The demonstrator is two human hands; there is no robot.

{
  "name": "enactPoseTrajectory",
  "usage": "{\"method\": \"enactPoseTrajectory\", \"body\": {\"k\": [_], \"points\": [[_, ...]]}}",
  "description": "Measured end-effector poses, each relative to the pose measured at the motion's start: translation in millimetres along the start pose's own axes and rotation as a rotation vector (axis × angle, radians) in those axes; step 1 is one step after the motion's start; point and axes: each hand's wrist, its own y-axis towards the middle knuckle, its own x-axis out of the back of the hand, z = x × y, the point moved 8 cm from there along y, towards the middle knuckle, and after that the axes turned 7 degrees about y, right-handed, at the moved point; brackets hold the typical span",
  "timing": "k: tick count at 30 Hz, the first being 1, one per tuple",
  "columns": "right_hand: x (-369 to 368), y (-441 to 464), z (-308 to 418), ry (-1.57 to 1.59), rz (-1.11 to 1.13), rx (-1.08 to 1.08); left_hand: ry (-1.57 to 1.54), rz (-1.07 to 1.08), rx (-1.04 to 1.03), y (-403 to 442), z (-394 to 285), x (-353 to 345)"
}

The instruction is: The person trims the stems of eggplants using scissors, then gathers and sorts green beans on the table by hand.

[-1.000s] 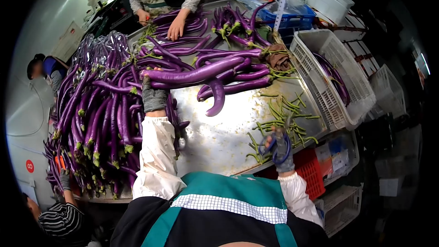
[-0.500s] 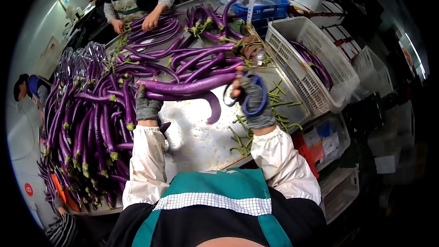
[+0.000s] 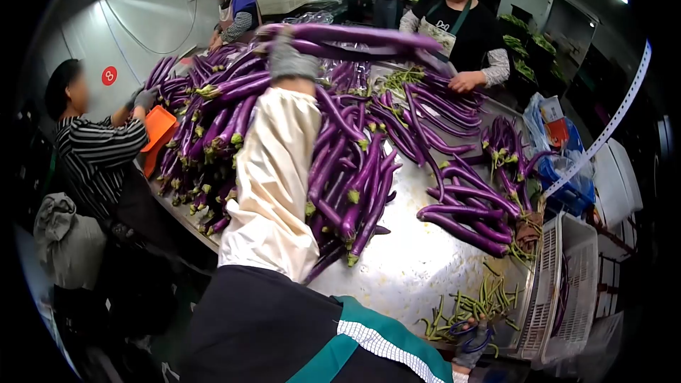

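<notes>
My left hand point(image 3: 292, 62), in a grey fingerless glove, is stretched far forward over the heap of eggplants point(image 3: 355, 184). It is closed around long purple eggplants point(image 3: 369, 34), seemingly two, held crosswise and blurred by motion. Down at the table's near right corner is my right hand point(image 3: 471, 344), also gloved. Blue-handled scissors point(image 3: 477, 333) are in it, their loops around the fingers; the blades are hidden. Beside that hand lie cut green stems point(image 3: 489, 298).
More eggplants point(image 3: 472, 213) lie on the metal table point(image 3: 418, 276). A white crate point(image 3: 567, 291) stands along its right edge. A person in stripes point(image 3: 96, 149) is at the left by an orange tray point(image 3: 159, 128); another person point(image 3: 461, 21) is across the table.
My view has swung left and up. My left hand has carried the eggplants forward over the heap. My right hand has let go of their end and moved back, keeping the scissors.
</notes>
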Motion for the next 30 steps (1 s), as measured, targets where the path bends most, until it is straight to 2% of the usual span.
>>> {"method": "enactPoseTrajectory", "body": {"k": [3,7,11,12,14,19,25,30], "points": [[5,-5,-1,0.002,-0.031,0.003,0.112,-0.175,-0.168,36,-78,21],[-4,-9,0,0.014,-0.047,0.027,0.318,-0.283,-0.278,58,-110,77],[33,14,-16,0.076,-0.124,0.068,0.594,-0.366,-0.316,78,-103,125],[-3,-6,-9,0.133,-0.056,0.014,0.683,-0.356,-0.31,84,-93,132],[-13,-13,-2,0.081,-0.098,0.04,0.891,-0.325,-0.297,100,-71,142],[15,-16,2,0.114,-0.101,0.075,1.347,-0.277,-0.293,132,-52,158],[20,-17,-6,0.135,-0.143,0.031,1.612,-0.26,-0.303,136,-53,166],[6,-11,-14,0.082,-0.056,0.023,1.716,-0.264,-0.317,132,-63,170]]}}
